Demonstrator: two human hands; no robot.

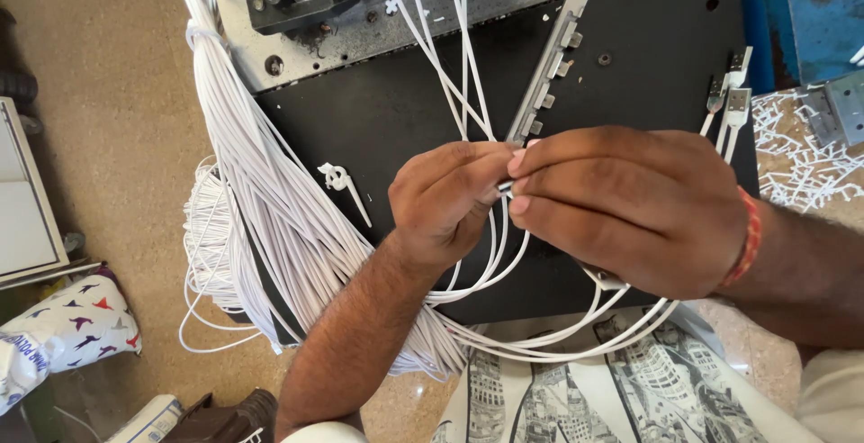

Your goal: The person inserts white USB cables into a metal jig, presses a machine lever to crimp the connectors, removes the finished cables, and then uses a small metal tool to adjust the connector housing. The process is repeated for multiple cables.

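Observation:
My left hand (447, 202) and my right hand (621, 204) meet over a black work plate (387, 119), fingertips pinched together on thin white cables (468, 92). The cables run up from my hands toward a grey metal machine base (405, 11) and loop down below my hands (540, 339). A small metal connector end shows between my fingertips (506, 187). A slanted metal strip of small connectors (547, 83) lies just above my hands. My right wrist wears an orange thread band (747, 238).
A thick bundle of white cables (261, 218) hangs over the plate's left edge. Finished cable ends with metal plugs (733, 92) lie at the right. A small white scrap (342, 182) sits on the plate. White offcuts (801, 155) litter the right. A patterned bag (67, 330) stands on the floor.

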